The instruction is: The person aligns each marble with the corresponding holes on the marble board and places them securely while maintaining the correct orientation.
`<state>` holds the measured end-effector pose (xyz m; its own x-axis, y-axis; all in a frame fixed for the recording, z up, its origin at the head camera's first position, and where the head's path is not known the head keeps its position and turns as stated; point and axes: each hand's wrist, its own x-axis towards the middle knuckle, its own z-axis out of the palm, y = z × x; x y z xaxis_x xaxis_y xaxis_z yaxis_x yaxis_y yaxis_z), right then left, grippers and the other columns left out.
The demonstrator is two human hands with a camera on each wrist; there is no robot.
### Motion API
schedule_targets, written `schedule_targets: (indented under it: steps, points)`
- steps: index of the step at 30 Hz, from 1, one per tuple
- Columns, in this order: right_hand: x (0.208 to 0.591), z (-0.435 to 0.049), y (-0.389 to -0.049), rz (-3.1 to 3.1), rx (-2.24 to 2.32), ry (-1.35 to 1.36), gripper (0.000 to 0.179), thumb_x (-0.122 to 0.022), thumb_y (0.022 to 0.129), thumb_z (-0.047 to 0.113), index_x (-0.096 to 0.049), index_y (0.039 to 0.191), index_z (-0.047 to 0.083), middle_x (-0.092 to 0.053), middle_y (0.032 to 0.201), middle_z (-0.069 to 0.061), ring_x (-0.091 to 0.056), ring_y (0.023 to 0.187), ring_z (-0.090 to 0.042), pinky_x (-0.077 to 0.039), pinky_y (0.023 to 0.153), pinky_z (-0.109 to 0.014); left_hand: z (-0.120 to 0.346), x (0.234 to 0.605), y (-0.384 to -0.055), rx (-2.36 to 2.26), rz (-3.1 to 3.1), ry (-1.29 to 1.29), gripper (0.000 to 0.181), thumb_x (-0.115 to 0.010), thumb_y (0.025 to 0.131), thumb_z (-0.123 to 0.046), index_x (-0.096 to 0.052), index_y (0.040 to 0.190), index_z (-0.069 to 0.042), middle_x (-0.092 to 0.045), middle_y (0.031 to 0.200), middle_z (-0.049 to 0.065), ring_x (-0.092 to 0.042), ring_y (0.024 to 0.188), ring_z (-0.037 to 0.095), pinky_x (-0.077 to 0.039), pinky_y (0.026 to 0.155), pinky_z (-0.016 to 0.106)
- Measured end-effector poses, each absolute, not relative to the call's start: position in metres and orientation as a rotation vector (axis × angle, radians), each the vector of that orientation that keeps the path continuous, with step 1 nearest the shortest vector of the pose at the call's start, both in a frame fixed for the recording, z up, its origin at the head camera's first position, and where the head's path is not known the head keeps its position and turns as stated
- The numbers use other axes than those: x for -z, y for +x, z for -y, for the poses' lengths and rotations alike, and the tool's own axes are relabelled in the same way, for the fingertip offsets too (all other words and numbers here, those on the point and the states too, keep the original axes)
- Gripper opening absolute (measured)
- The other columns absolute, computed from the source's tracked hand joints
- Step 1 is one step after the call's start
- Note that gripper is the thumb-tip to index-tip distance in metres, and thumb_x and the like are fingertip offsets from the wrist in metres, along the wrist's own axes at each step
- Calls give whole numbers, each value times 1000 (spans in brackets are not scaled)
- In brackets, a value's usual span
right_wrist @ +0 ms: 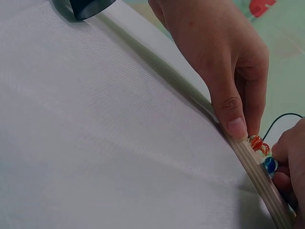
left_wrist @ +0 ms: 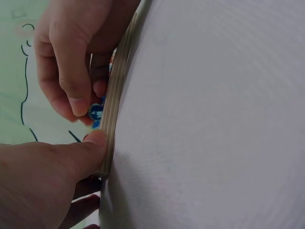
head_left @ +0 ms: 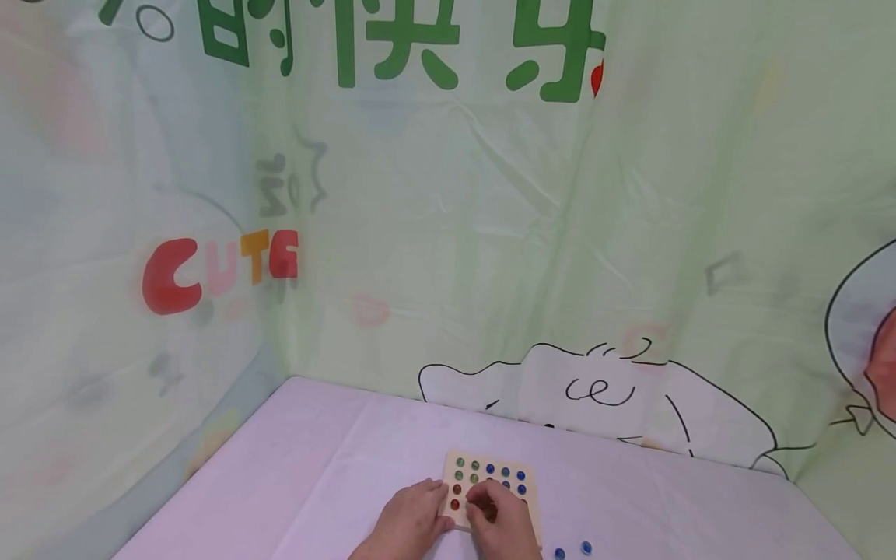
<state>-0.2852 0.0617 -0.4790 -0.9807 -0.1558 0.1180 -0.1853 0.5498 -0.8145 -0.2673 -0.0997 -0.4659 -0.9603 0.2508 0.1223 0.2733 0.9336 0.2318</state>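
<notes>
A square wooden board holds rows of glass marbles: green ones at the far left, blue ones at the far right and red ones nearer. My left hand grips the board's near left corner, its thumb on the near edge. Over the near part of the board, my right hand pinches a blue marble between thumb and fingertips. That marble is hidden in the head view, as are the board's middle spots under the right hand.
Two loose blue marbles lie on the pale tablecloth to the right of the board. A printed curtain stands behind and left of the table. A dark rounded object pokes into the right wrist view's top edge.
</notes>
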Motion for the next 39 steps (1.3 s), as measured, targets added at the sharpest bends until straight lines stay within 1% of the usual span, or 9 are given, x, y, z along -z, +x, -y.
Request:
schedule_targets:
  steps: [6, 12, 19, 23, 30, 39]
  points:
    - [480, -62, -284, 2698, -1461, 286, 14, -64, 89, -2, -66, 96, 11, -64, 85, 1, -57, 79, -15, -53, 66, -24, 100, 466, -266, 369, 2987, -403, 48, -71, 88, -42, -66, 125, -11, -70, 121, 3, -66, 116, 17, -57, 96, 36]
    - [478, -61, -283, 2665, -1502, 233, 17, -62, 88, -4, -67, 96, 11, -66, 87, 1, -58, 79, -14, -56, 69, -28, 100, 465, -264, 382, 2980, -412, 47, -72, 87, -41, -66, 124, -11, -70, 120, 4, -66, 115, 18, -57, 95, 35]
    - [473, -66, -277, 2633, -1482, 217, 17, -61, 88, -2, -68, 96, 11, -68, 91, 0, -59, 81, -14, -55, 69, -25, 99, 465, -264, 345, 2973, -428, 48, -71, 88, -42, -66, 124, -12, -70, 121, 4, -65, 116, 17, -57, 95, 34]
    - [467, -70, -274, 2624, -1455, 181, 15, -62, 87, -1, -69, 95, 10, -68, 90, 1, -58, 80, -13, -54, 68, -23, 99, 465, -266, 369, 2984, -416, 49, -72, 87, -42, -66, 125, -11, -70, 122, 4, -65, 116, 18, -57, 96, 35]
    - [457, -82, -267, 2615, -1432, 121, 14, -62, 87, -3, -69, 94, 8, -69, 90, -2, -59, 81, -13, -56, 71, -27, 99, 466, -265, 411, 2970, -414, 50, -72, 87, -41, -65, 126, -10, -70, 123, 5, -65, 118, 19, -56, 97, 36]
    - [456, -104, -259, 2586, -1329, 87, 12, -65, 86, -3, -68, 94, 6, -71, 89, -1, -61, 80, -11, -54, 66, -19, 99, 467, -263, 399, 2938, -424, 50, -73, 86, -41, -65, 125, -10, -70, 122, 5, -65, 118, 19, -56, 97, 36]
